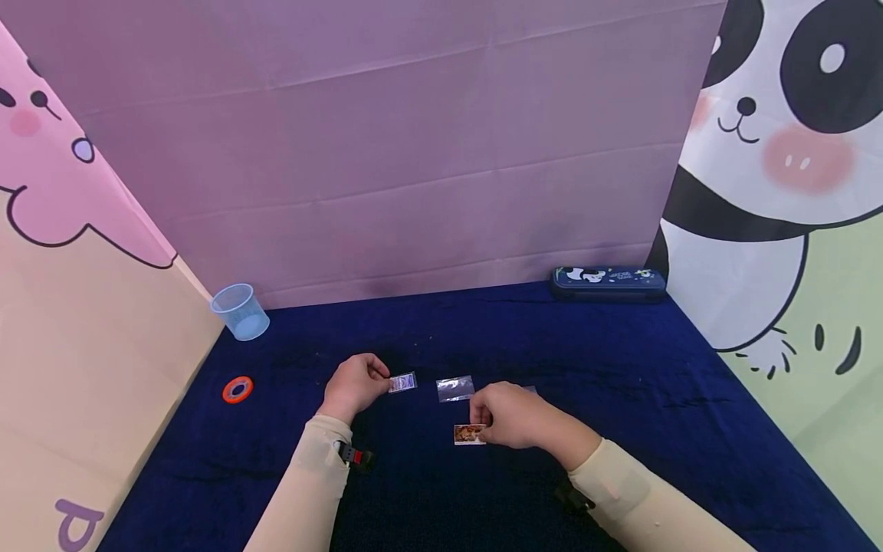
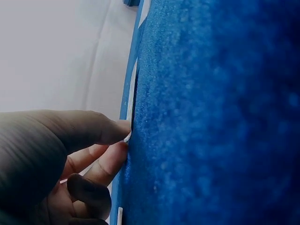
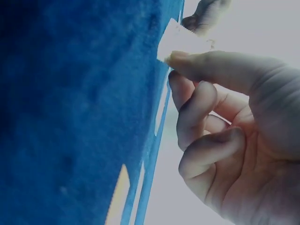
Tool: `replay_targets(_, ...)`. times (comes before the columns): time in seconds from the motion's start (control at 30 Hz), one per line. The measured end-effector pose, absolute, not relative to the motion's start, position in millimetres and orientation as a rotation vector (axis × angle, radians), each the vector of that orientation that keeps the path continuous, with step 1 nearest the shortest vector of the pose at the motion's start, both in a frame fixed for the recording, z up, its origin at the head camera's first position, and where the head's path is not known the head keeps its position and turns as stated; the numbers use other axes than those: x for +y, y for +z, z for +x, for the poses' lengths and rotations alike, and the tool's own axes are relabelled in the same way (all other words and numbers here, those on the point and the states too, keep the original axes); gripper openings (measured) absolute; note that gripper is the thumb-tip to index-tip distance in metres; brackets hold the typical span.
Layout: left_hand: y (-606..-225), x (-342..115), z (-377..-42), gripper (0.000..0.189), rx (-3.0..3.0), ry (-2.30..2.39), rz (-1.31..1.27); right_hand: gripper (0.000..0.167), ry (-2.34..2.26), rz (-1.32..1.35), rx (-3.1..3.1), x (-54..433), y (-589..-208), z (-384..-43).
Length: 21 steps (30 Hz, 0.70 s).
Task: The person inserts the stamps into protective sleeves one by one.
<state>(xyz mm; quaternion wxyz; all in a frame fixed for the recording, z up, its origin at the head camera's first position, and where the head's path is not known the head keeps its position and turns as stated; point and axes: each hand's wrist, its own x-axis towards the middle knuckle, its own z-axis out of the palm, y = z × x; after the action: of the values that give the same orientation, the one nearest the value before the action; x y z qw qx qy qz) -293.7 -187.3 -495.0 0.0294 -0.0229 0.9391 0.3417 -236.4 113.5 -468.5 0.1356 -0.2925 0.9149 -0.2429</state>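
My left hand [image 1: 355, 386] pinches the near edge of a small bluish card [image 1: 403, 382] that lies flat on the dark blue cloth. Seen from the left wrist, thumb and finger meet at the edge of this thin card [image 2: 131, 101]. Between thumb and fingers, my right hand [image 1: 513, 418] holds a small card with a brown picture [image 1: 467, 435]; in the right wrist view that card [image 3: 180, 42] looks tilted and washed out. Just beyond the right hand lies a shiny clear plastic piece [image 1: 455, 389]. Another pale piece [image 1: 530, 389] is mostly hidden behind that hand.
A blue translucent cup [image 1: 241, 313] leans at the back left corner. In front of it lies an orange ring-shaped object [image 1: 237, 390]. A dark blue panda case [image 1: 608, 284] sits against the back wall at right. Dark blue cloth [image 1: 441, 506] covers the table.
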Motion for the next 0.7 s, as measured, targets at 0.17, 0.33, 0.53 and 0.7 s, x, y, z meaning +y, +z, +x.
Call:
replay_targets(0.17,-494,-187,-293,0.013,2.913,1.041,-0.064,0.023,-0.768,-0.835,2.648,118,-462,-239)
replay_targets(0.33,-489,-185,-292,0.01,2.95,1.039,-0.016,0.019,-0.848,-0.826,2.651,125,-454,-242)
replay_targets(0.53,-484,-180,-291,0.008,2.974,1.049,0.038,0.017,-0.94,-0.847,2.692,134,-446,-247)
replay_targets(0.7,-481,-169,-289,0.008,2.984,1.028,0.13,0.014,-1.052,-0.795,2.702,144,-437,-252)
